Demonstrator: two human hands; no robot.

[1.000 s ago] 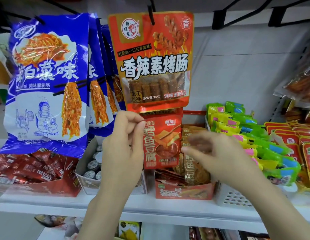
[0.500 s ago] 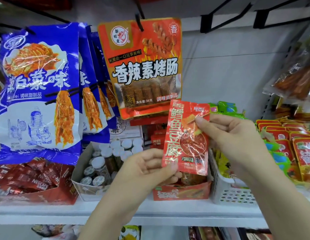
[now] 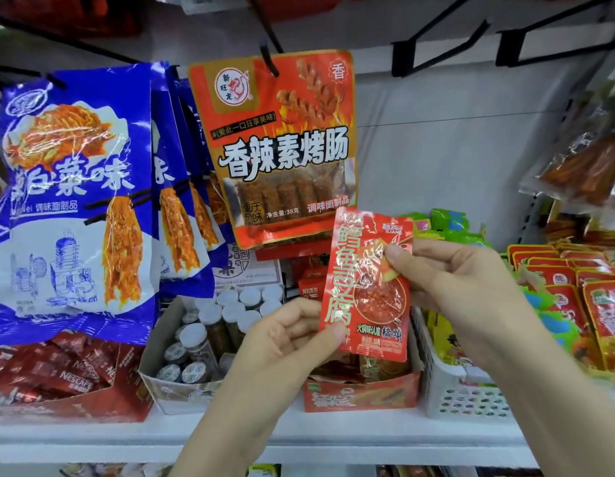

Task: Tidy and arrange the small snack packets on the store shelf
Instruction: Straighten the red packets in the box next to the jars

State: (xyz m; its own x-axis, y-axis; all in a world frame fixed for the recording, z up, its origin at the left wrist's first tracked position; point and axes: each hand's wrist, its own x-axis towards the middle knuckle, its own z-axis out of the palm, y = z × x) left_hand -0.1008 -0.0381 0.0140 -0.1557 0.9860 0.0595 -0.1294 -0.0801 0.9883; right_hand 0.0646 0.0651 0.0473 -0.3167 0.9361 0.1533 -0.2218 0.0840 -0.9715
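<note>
1. The red snack packet (image 3: 368,287) is held up in the air in front of the shelf (image 3: 333,435), upright, its long axis running top to bottom, directly above the open red display box (image 3: 361,394) that it most likely belongs in
2. The right hand (image 3: 461,287) pinches the packet's upper right part, thumb on the front face and the other fingers curled behind it
3. The left hand (image 3: 289,342) pinches the packet's lower left corner, thumb on the front and fingers curled under
4. Both hands are on the packet; the box lies straight below, nearer the left hand, so the coming move looks to be a short drop downward, keeping the packet upright to slot it among the packets already in the box
5. Both forearms rise from below the shelf edge, wrists bent toward each other
6. Just right of the box stands a white basket (image 3: 464,397) of green packets
</note>
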